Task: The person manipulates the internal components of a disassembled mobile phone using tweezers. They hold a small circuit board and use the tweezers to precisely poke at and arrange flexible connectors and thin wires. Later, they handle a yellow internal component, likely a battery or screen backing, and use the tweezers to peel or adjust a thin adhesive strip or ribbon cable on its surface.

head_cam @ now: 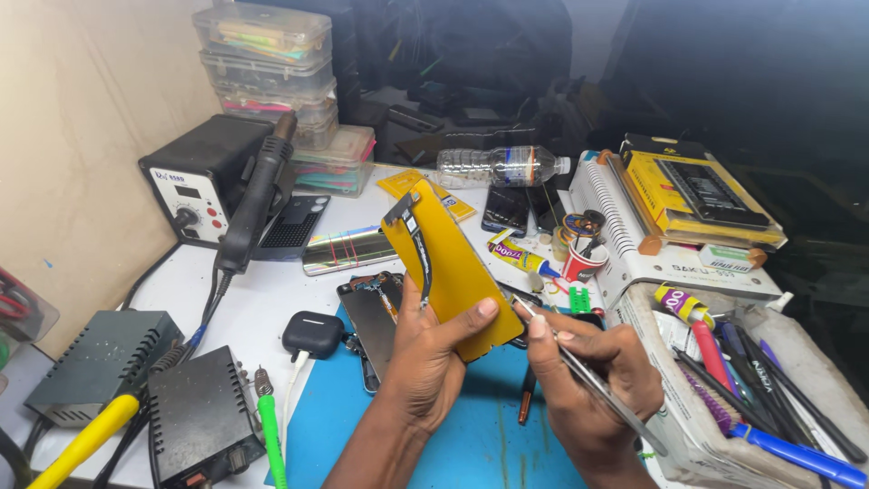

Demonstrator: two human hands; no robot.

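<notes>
My left hand (425, 353) holds up a yellow phone back panel (453, 263) with a black flex strip along its left edge, thumb pressed on its lower right. My right hand (588, 380) grips metal tweezers (579, 371), their tip touching the panel's lower right edge by my thumb. Behind the panel an opened phone body (367, 312) lies on the blue mat (471, 435).
A hot-air station (204, 177) with its black handle stands at the left, and stacked plastic boxes (272, 68) sit behind it. A black earbud case (312, 333), a glue tube (520, 258), a water bottle (498, 166) and a tool tray (724, 389) at the right surround the mat.
</notes>
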